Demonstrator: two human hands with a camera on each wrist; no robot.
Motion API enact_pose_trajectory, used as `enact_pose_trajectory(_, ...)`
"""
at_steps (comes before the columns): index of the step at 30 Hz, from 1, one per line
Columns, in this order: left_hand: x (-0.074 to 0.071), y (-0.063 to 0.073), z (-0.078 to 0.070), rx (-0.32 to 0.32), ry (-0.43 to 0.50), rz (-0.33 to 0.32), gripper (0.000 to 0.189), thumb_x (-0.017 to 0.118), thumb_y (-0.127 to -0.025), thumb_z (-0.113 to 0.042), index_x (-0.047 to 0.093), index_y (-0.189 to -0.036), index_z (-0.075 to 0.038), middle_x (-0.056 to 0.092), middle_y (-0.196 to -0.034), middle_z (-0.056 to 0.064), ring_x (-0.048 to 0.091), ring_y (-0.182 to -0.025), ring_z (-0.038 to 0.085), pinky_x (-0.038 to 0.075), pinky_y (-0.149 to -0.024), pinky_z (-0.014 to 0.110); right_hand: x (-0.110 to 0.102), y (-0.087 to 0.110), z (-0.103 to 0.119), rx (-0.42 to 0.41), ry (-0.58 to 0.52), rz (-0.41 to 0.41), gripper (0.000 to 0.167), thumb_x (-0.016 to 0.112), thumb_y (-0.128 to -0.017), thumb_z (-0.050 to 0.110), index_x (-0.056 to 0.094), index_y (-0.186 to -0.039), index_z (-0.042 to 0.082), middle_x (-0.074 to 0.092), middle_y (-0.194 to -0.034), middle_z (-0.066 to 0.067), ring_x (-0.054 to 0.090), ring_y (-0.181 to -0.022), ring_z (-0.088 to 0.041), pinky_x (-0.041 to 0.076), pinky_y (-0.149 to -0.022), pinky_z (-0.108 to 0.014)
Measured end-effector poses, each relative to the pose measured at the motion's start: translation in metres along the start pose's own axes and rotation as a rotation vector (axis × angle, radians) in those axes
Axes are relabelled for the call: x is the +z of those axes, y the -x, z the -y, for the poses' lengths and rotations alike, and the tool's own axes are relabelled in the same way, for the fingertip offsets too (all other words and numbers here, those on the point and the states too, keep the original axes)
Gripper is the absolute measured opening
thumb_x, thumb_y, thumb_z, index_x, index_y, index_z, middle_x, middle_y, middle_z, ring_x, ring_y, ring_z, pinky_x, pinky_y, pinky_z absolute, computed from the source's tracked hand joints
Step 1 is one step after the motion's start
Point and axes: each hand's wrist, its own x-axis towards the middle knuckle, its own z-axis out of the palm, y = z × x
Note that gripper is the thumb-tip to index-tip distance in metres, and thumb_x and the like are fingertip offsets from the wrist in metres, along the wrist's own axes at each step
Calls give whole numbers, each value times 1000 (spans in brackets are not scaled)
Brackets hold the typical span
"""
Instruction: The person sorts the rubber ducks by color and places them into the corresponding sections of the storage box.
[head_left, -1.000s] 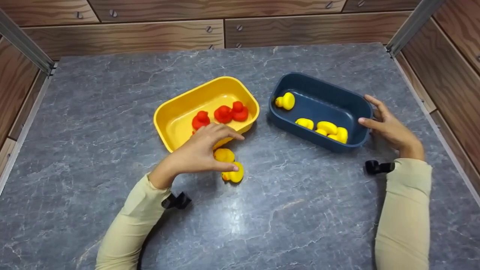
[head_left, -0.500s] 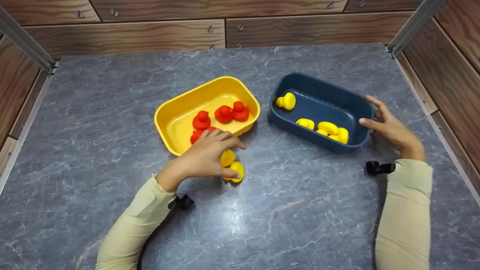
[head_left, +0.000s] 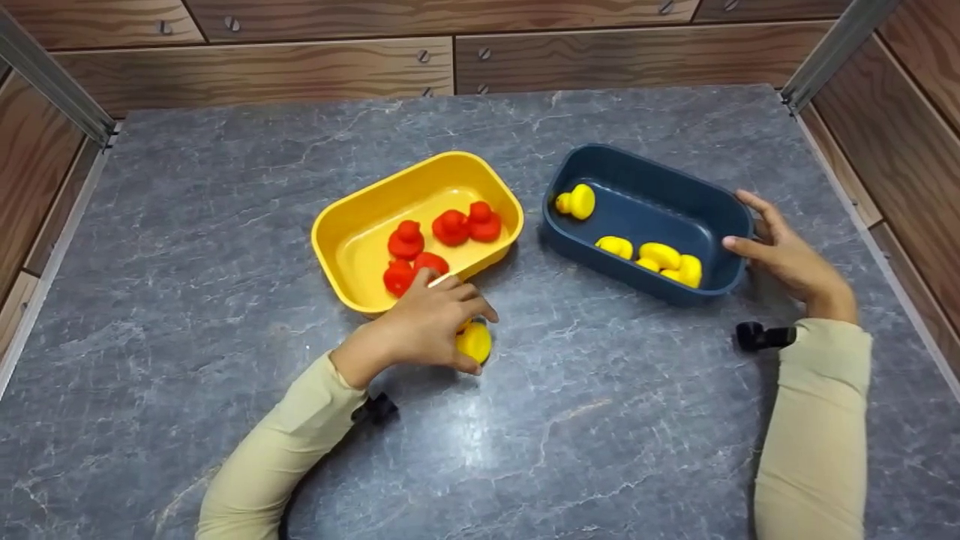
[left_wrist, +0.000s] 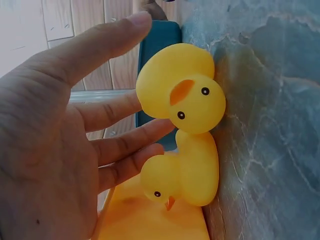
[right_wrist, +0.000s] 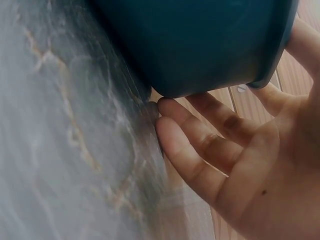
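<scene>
In the head view my left hand (head_left: 431,322) reaches down over two yellow rubber ducks on the table, just in front of the yellow bin (head_left: 352,289). The left wrist view shows its thumb raised apart from the upper duck (left_wrist: 175,80), while the other fingers extend behind that duck and the lower duck (left_wrist: 197,170). My right hand (head_left: 799,262) holds the right end of the navy blue bin (head_left: 645,281), thumb over the rim and fingers along the outside. Several yellow ducks (head_left: 660,256) lie inside the blue bin. Several red ducks (head_left: 451,227) sit in the yellow one.
Both bins stand on a grey marbled table (head_left: 585,442). Wood-patterned panels (head_left: 300,71) close off the back and sides, with metal posts (head_left: 832,60) at the corners. A small black wrist camera (head_left: 761,337) sits at each cuff.
My left hand has moved slightly right and toward the front, off the yellow bin's edge and over the two table ducks, covering more of them. The right hand keeps its place on the blue bin.
</scene>
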Motion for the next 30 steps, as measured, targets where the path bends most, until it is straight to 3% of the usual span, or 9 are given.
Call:
enact_pose_trajectory(8, 1, 0, -2, 6, -87, 23, 56, 81, -71, -47, 65, -119, -22, 64, -112, 1, 52, -113, 24, 27, -98, 49, -1, 1, 1, -4, 9, -1, 77, 58, -96, 14, 8, -154, 26, 37, -138, -4, 60, -102, 3, 51, -82, -15)
enact_pose_trajectory(15, 3, 1, -1, 27, -125, -4, 49, 79, -72, -39, 65, -116, -22, 67, -113, -1, 53, -109, 24, 28, -98, 50, 0, 2, 1, -18, -25, 16, 77, 57, -96, 13, 9, -154, 27, 29, -147, -15, 60, -103, 3, 51, -82, -15)
enact_pose_trajectory(25, -5, 0, 4, 19, 114, 17, 49, 80, -75, -31, 64, -120, -18, 65, -117, -2, 49, -118, 22, 25, -101, 49, -3, 1, -2, -64, -57, 61, 77, 56, -97, 12, 7, -154, 28, 14, -152, -30, 59, -104, 2, 51, -82, -15)
enact_pose_trajectory(30, -10, 3, 4, 32, 227, -43, 49, 80, -76, -33, 63, -120, -19, 64, -120, -2, 47, -121, 24, 23, -101, 48, -2, 1, -1, -26, -22, 38, 77, 56, -97, 15, 7, -154, 29, 14, -154, -29, 58, -104, 4, 50, -83, -14)
